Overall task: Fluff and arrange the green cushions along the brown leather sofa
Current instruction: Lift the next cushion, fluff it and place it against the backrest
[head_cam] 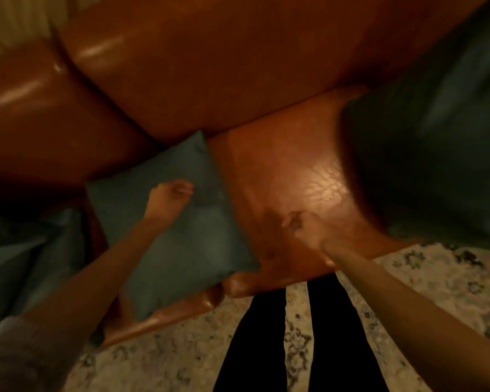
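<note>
A green cushion (pixel 181 236) lies flat on the seat of the brown leather sofa (pixel 289 165), near the left armrest. My left hand (pixel 167 198) hovers over or rests on its upper part, fingers loosely curled, gripping nothing. My right hand (pixel 303 226) is over the bare seat to the cushion's right, fingers curled in, empty. A second, larger green cushion (pixel 425 154) stands blurred at the right against the backrest. Another green cushion (pixel 26 256) shows at the left edge, beyond the armrest.
The sofa's left armrest (pixel 40 117) rises at the left. A pale patterned rug (pixel 436 281) covers the floor in front of the sofa. My dark-clad legs (pixel 294 340) stand against the seat's front edge.
</note>
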`<state>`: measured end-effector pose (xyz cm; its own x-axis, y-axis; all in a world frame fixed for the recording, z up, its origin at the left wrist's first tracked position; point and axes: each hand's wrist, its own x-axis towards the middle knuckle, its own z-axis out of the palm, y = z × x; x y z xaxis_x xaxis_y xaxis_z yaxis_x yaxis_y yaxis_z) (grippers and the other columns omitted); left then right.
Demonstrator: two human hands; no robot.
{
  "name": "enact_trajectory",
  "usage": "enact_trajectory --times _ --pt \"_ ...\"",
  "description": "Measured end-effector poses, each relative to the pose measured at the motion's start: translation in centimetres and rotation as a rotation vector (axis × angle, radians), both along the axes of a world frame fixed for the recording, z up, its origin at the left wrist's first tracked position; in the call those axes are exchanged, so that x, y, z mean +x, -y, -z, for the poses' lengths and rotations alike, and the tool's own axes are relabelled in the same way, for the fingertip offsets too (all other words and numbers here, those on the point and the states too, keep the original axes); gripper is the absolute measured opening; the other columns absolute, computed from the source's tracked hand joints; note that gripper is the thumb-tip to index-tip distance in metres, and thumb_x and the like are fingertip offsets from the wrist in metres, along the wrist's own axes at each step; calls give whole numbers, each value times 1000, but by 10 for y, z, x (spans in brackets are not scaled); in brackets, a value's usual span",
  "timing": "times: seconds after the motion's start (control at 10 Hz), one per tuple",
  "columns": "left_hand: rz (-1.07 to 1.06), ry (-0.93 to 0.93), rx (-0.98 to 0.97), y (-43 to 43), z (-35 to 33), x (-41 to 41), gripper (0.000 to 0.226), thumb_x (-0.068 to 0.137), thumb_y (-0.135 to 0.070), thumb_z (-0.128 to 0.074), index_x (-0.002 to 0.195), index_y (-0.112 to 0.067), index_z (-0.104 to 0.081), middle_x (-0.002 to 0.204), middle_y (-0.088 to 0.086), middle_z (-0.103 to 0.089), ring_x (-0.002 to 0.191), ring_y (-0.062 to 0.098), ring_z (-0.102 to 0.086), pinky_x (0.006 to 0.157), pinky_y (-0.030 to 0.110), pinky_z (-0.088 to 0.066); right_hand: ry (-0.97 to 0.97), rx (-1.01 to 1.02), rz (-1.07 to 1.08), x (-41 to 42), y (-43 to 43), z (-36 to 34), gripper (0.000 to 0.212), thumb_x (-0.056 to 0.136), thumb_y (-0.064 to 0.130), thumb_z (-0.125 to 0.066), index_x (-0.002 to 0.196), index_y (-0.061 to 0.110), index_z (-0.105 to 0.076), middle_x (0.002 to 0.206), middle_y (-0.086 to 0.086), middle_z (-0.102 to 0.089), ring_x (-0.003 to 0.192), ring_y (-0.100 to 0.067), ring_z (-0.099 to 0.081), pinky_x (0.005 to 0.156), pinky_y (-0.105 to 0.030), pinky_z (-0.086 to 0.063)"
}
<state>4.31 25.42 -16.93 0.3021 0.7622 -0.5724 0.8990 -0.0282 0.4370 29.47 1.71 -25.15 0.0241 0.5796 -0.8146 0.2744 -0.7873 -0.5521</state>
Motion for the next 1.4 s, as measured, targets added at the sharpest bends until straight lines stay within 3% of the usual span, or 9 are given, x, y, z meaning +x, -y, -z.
enact_trajectory --times 0.1,0.3,0.5,0.7,0.9,1.0,1.1,1.2,1.4 --pt "-356 -59 15 29 19 -77 24 92 -1 -59 114 3 -68 117 23 -69 112 35 -63 85 18 -42 46 -74 -106 -31 43 103 74 61 75 -75 127 48 -54 138 18 -56 122 -8 -54 90 -35 -50" --pt "-880 -58 103 76 36 -147 31 88 0 -62 118 8 -61 116 31 -63 111 41 -60 93 42 -46 -221 -196 334 -87 -6 40 100 47 87 -71 128 29 -63 131 13 -61 122 -11 -55 113 -38 -37" --pt "-1060 -47 -19 95 106 -241 95 61 -75 -68 134 -15 -53 134 15 -57 123 34 -56 105 55 -45 -222 -153 321 -142 -40 12 67 88 52 -63 143 16 -47 136 8 -49 126 -16 -48 101 -29 -35" --pt "-1290 166 -167 97 80 -234 99 62 -89 -55 138 -25 -53 141 0 -54 126 22 -53 111 43 -40 -22 -89 126 -152 -48 7 68 79 49 -76 132 11 -55 130 -8 -64 119 -28 -60 99 -38 -49" --pt "-1417 315 -336 99 -9 -187 38 97 -43 -51 77 -17 -70 81 3 -71 77 17 -56 81 32 -46 22 27 199 -117 -58 -30 55 76 57 -74 111 15 -68 108 -3 -74 101 -20 -70 91 -38 -55" --pt "-1427 439 -536 115 -37 -177 31 82 -47 -68 82 -16 -70 76 3 -69 77 22 -58 66 33 -50 -47 33 311 -84 -57 -65 39 86 45 -70 115 19 -65 99 9 -69 90 -8 -66 80 -14 -54" --pt "-1503 524 -616 127 -45 -173 40 90 -44 -57 113 -13 -67 100 6 -66 90 24 -63 79 39 -49 -106 43 340 -52 -57 -98 39 89 34 -68 124 17 -61 114 2 -70 100 -10 -67 92 -23 -53" --pt "-1432 721 -704 136 -62 -151 46 95 -45 -45 127 -17 -62 127 10 -65 116 28 -60 96 44 -45 -186 60 380 -18 -56 -137 34 90 22 -67 123 21 -58 103 11 -66 83 5 -66 69 -9 -51" --pt "-1111 979 -632 121 -106 -111 61 93 -40 -50 144 -6 -45 145 15 -52 138 21 -42 114 44 -39 -141 347 319 36 -57 -184 79 72 4 -81 143 18 -48 137 3 -59 124 -6 -57 104 -20 -46"
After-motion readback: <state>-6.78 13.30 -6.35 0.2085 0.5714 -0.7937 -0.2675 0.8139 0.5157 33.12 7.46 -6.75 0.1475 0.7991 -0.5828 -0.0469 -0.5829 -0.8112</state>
